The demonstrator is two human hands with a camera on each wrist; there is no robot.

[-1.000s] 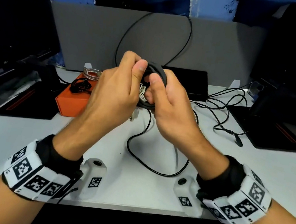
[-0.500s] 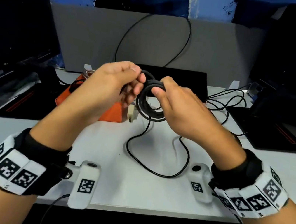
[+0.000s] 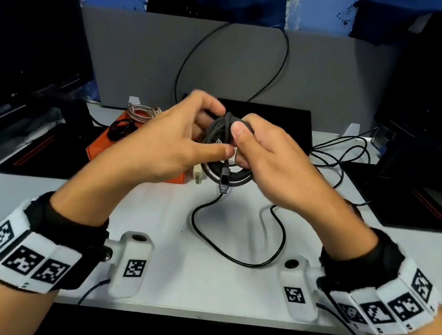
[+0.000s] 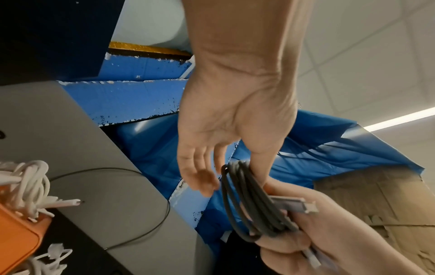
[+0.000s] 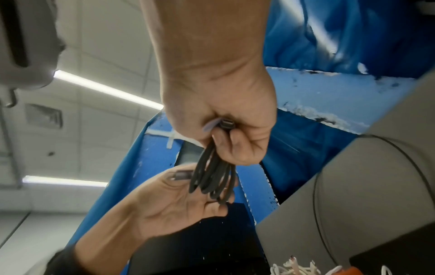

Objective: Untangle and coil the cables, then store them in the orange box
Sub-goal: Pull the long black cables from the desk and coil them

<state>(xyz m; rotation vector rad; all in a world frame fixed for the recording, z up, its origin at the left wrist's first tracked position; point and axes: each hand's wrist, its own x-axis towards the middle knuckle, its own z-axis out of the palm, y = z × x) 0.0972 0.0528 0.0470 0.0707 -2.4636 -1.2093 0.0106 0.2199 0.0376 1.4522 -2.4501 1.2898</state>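
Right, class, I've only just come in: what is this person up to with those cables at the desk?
A person is coiling a dark grey cable above a white desk. The right hand grips the bundled loops, while the left hand pinches the strand near its plug. The orange box sits behind the left hand with other cables already on it. A black cable still lies loose on the desk, and more lie at the far right.
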